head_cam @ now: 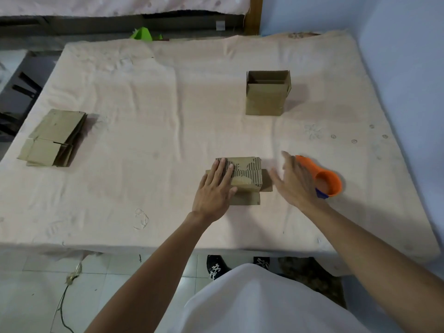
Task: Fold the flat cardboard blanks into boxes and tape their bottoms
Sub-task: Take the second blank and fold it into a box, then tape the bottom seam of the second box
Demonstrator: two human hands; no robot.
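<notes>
A small cardboard box (247, 174) lies upside down on the cloth-covered table, its bottom flaps folded shut and torn on top. My left hand (215, 188) presses flat on the left part of those flaps, fingers straight. My right hand (294, 181) hovers open just right of the box, fingers spread, in front of an orange tape dispenser (328, 180) lying on the cloth. A finished box (267, 93) stands upright with its top open at the back right. A stack of flat cardboard blanks (54, 138) lies at the left edge.
The table (156, 104) is covered with a pale pink wrinkled cloth. A green object (142, 34) sits behind its far edge. A blue wall runs along the right. Below the near edge are a tiled floor, a cable (63, 301) and my shoes.
</notes>
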